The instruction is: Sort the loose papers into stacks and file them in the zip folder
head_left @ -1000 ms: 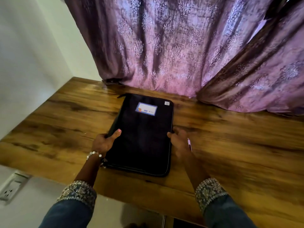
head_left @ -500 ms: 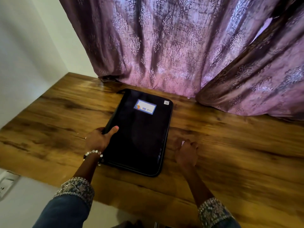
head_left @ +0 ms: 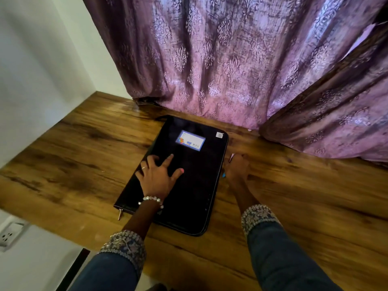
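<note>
A black zip folder [head_left: 195, 185] with a small colourful label [head_left: 190, 140] lies flat and closed on the wooden table [head_left: 84, 156]. My left hand [head_left: 157, 175] rests flat on its lid, fingers spread and straight. My right hand [head_left: 236, 168] sits against the folder's right edge with its fingers curled downward. What they hold, if anything, is hidden. A small pinkish tip shows at the top of that hand. A metal zip pull [head_left: 119, 215] hangs at the folder's near left corner. No loose papers are in view.
Purple patterned curtains [head_left: 231, 70] hang along the table's far edge and drape onto it at the right. A white wall [head_left: 42, 59] bounds the left side, with a wall socket [head_left: 8, 234] below the table's near edge.
My left hand moved from gripping the folder's left edge to lying flat on the lid. My right hand came back from the table to the folder's right edge.
</note>
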